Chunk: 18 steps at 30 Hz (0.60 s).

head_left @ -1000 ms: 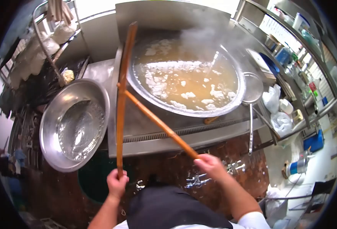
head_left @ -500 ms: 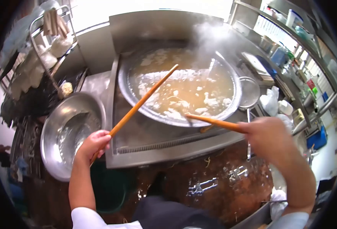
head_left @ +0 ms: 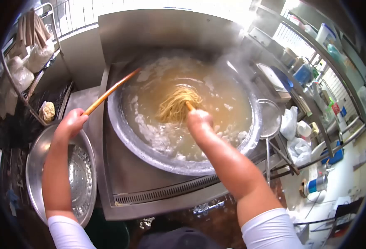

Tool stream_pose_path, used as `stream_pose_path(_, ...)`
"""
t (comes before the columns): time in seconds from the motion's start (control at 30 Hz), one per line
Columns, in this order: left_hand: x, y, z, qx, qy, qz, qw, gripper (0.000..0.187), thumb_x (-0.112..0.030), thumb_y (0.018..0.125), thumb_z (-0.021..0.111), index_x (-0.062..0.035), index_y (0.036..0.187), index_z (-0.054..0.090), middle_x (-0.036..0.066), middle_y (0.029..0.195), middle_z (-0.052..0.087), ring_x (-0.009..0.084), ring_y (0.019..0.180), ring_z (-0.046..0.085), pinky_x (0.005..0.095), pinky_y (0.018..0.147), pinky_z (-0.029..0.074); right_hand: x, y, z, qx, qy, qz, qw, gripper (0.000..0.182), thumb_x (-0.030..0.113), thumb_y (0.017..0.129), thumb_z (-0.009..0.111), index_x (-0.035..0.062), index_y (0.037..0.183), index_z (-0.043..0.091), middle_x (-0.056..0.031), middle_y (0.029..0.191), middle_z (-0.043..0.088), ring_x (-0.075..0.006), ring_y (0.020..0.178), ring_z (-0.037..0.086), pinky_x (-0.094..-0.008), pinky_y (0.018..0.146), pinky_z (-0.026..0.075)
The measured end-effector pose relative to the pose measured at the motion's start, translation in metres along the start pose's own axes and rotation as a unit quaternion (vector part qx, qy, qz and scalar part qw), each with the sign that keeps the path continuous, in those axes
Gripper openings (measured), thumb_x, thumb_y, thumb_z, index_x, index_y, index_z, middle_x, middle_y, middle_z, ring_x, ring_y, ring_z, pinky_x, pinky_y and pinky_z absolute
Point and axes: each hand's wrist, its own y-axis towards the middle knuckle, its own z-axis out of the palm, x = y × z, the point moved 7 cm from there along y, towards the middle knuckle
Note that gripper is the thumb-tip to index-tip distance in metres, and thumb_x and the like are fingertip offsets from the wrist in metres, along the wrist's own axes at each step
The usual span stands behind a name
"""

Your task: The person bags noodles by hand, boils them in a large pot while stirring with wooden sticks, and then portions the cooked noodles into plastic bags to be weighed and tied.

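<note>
My right hand [head_left: 200, 120] is closed around a wooden stick [head_left: 189, 106] over the middle of a large, steaming metal pot [head_left: 137, 154]. Beyond that hand a bundle of noodles [head_left: 175, 104] shows at the surface of the cloudy, foamy liquid; the stick's far end is hidden among them. Closed around a second, long wooden stick [head_left: 113, 88], my left hand [head_left: 72, 122] is left of the pot, above a steel basin [head_left: 33, 182]. The tip of this stick reaches the pot's upper left rim and carries nothing.
Right of the pot lies a round, long-handled strainer [head_left: 269, 119], with plastic bags [head_left: 299, 150] beyond it. A metal rack [head_left: 23, 97] with bags stands at the left. The stove's front edge [head_left: 166, 203] runs below the pot, and the floor there looks wet.
My right hand has moved left and forward over the pot, and noodles now show at the surface. My left hand has moved left and up, taking its stick off the pot's middle. The view has shifted.
</note>
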Motion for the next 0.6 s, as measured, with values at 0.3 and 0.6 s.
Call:
stream_pose_path(0.3, -0.125, 0.105, 0.139, 0.022, 0.261, 0.085, 0.961, 0.032, -0.017, 0.084, 0.052, 0.0029, 0.101, 0.069, 0.025, 0.098, 0.068, 0.0364, 0.092, 0.068, 0.0456, 0.080, 0.052, -0.280, -0.202, -0.124, 0.089, 0.363, 0.102, 0.922, 0.035, 0.021, 0.090, 0.064, 0.0036, 0.121, 0.066, 0.0024, 0.072, 0.061, -0.0065, 0.062, 0.054, -0.0222, 0.056, 0.044)
stream_pose_path(0.6, -0.228, 0.032, 0.205, 0.023, 0.374, 0.235, 0.897, 0.027, -0.017, 0.088, 0.052, -0.0055, 0.107, 0.068, 0.016, 0.098, 0.071, 0.0306, 0.092, 0.070, 0.0420, 0.080, 0.056, -0.292, -0.244, -0.235, 0.088, 0.018, 0.093, 0.992, 0.031, 0.022, 0.082, 0.064, 0.0052, 0.107, 0.071, -0.0124, 0.072, 0.068, -0.0246, 0.064, 0.066, -0.0349, 0.062, 0.052)
